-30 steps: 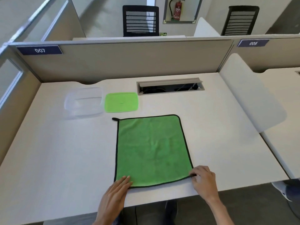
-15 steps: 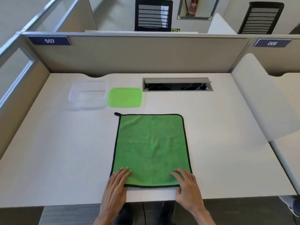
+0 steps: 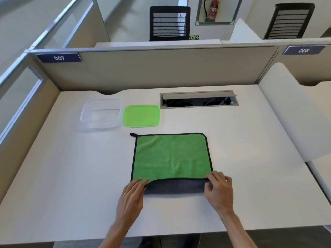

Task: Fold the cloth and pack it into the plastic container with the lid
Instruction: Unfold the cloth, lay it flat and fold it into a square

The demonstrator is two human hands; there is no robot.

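A green cloth (image 3: pixel 171 155) with black trim lies flat on the white desk (image 3: pixel 71 176). Its near edge is turned up and over, showing a grey underside. My left hand (image 3: pixel 131 197) pinches the near left corner of that turned edge. My right hand (image 3: pixel 219 189) pinches the near right corner. The clear plastic container (image 3: pixel 100 114) stands open at the back left of the desk. Its green lid (image 3: pixel 141 115) lies flat just to the right of it, apart from the cloth.
An open cable tray (image 3: pixel 198 100) is set into the desk at the back right. A beige partition (image 3: pixel 152 68) walls off the far side and a low panel (image 3: pixel 293 119) bounds the right. Two black chairs stand beyond the partition.
Both hands went from resting flat on the cloth's near edge to gripping its corners. The near edge has lifted and rolled away from me, exposing the grey side.
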